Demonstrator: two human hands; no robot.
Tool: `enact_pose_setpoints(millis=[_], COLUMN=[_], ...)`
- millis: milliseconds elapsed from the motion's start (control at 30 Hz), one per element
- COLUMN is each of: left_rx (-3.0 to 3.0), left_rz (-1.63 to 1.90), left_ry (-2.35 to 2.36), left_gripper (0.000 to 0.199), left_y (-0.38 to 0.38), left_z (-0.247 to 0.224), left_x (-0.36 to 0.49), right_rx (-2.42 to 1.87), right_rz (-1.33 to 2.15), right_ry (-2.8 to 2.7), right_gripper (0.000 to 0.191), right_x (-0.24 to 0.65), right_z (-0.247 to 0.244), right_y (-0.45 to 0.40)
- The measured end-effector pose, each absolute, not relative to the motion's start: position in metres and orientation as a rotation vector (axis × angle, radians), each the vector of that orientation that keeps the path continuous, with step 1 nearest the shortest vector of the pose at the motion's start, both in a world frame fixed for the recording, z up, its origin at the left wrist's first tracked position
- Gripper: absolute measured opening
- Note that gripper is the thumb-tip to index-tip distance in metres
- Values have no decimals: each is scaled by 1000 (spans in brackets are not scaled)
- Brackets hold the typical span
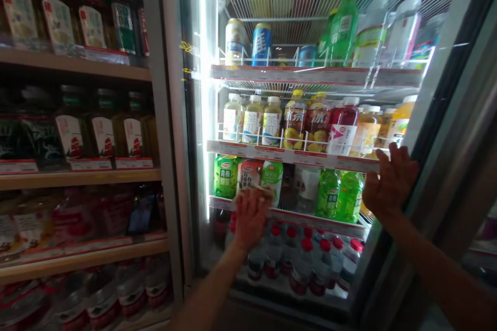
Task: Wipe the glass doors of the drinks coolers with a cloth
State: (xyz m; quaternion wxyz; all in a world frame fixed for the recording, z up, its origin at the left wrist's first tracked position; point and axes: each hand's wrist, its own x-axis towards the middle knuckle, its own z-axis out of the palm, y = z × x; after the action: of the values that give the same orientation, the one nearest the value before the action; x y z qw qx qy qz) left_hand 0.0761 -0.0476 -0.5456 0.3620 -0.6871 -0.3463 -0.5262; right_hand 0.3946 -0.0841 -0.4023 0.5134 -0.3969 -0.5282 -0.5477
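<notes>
My left hand (250,217) reaches up in front of the lower part of the drinks fridge, its fingers pressed over a pale, blurred thing that looks like a cloth (264,192). Behind it stand cartons: a red one (248,171) and a light green one (273,177), both partly covered by the hand. My right hand (390,181) is raised at the right side, near the fridge door's dark frame (417,165), with fingers spread and nothing in them. Reflections suggest glass in front of the shelves; whether each palm touches it is hard to tell.
Tea bottles (253,119) and juice bottles line the middle fridge shelf, with cans (262,44) and a green bottle (345,28) above. Red-capped bottles (306,264) stand at the bottom. Left of the fridge, a wooden shelf (77,178) holds more bottles and a dark screen (140,214).
</notes>
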Motion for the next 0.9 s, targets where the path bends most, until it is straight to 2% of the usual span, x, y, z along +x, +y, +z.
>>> enact_pose_setpoints(millis=[100,233,333,500,567,700,800,900], left_rx=[-1907,-1651,-1669,-1878,-1867,-1944,-1844,-1746], left_rz=[-1207,-1613,-1681,-1713,-1694,-1349,-1307,-1344], left_ry=[-668,-875,-893,-703,-798,-1020,-1281,-1452], left_gripper=[54,56,57,63,67,88,82,75], left_y=[-55,-45,-43,-53,-55,-59,-60,-61], left_z=[-550,-534,-515,-495,-501,-534,-553,-558], left_x=[80,52,65,100,85,21,-13,-24], right_rx=[-947,-969,-871,-545,-602,-856,-841,-640], right_rz=[-1301,-1231,-1083,-733,-747,-894,-1016,-1139], right_ry=[-1284,-1288,-1393,-1954,-1988,-1931,-1938,-2123], right_gripper=[50,50,52,58,55,47,44,39], right_x=[399,389,345,239,213,187,176,174], right_z=[-402,-402,-414,-462,-475,-468,-460,-490], right_y=[-85,-89,-95,-100,-96,-82,-70,-65])
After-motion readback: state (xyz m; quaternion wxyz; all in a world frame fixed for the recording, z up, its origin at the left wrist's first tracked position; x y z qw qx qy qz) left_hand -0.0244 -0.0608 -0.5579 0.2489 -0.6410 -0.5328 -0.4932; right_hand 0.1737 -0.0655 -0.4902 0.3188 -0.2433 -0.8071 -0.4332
